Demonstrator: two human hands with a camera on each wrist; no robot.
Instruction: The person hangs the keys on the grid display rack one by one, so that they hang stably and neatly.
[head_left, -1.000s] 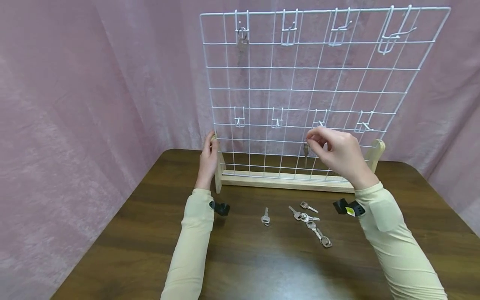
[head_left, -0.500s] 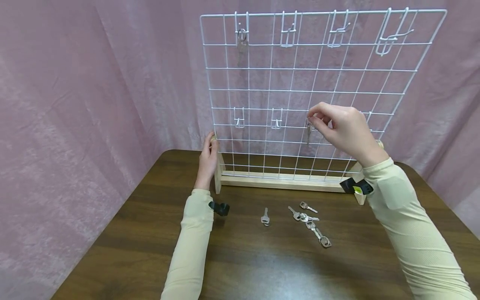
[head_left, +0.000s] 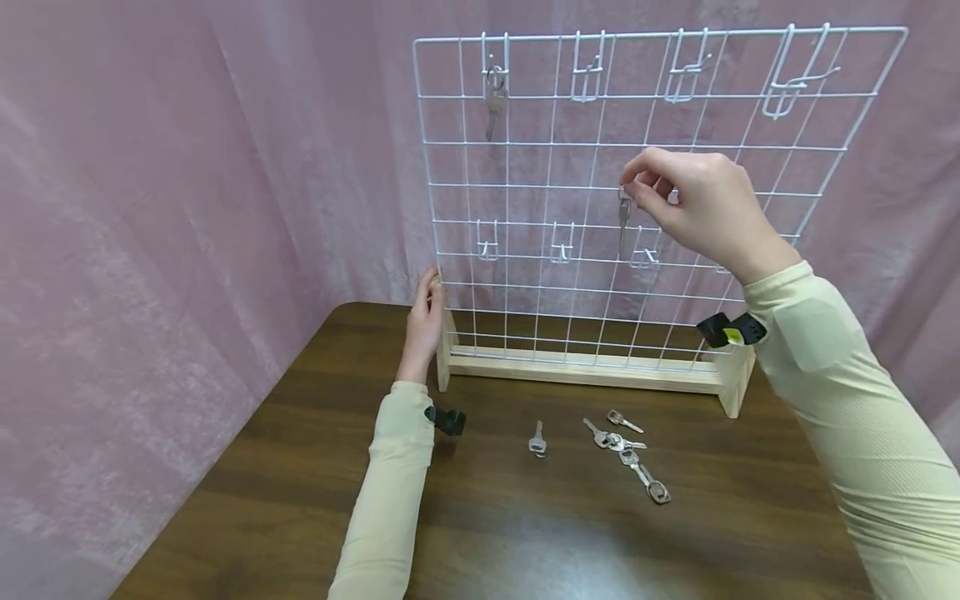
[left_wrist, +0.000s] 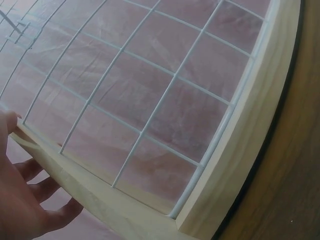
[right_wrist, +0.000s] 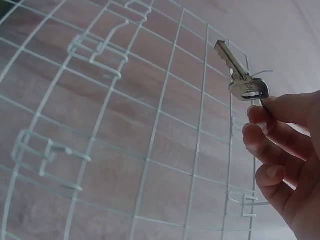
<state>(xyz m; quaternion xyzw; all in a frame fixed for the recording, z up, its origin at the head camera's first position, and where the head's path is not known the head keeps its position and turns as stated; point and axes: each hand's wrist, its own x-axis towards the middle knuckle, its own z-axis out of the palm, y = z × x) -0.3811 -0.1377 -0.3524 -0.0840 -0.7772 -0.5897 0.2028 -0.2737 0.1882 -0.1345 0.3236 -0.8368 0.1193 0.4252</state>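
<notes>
right hand (head_left: 705, 200): raised in front of the white wire grid (head_left: 525, 37), thumb and fingertips pinching the small ring (right_wrist: 262, 96) of a key (head_left: 624, 212). the key hangs tip down, off any hook, at a height between the upper hooks (head_left: 587, 71) and the lower hooks (head_left: 562, 247).

left hand (head_left: 424, 323): at the grid's left edge, gripping the wooden upright (left_wrist: 107, 197); from the wrist view, fingers bent round the wood, thumb at its upper part.

grid stands on a pale wooden base bar (head_left: 577, 372), on the brown table (head_left: 262, 500). one hung key (head_left: 496, 100) on the leftmost upper hook.

on the tabletop, nearer the person than the base: a lone key (head_left: 537, 443) toward the left; to its right, a loose group of keys (head_left: 617, 442), some touching or overlapping, exact count unclear to me. pink curtain (head_left: 150, 208) behind. both sleeves (head_left: 390, 492) pale yellow-green.
</notes>
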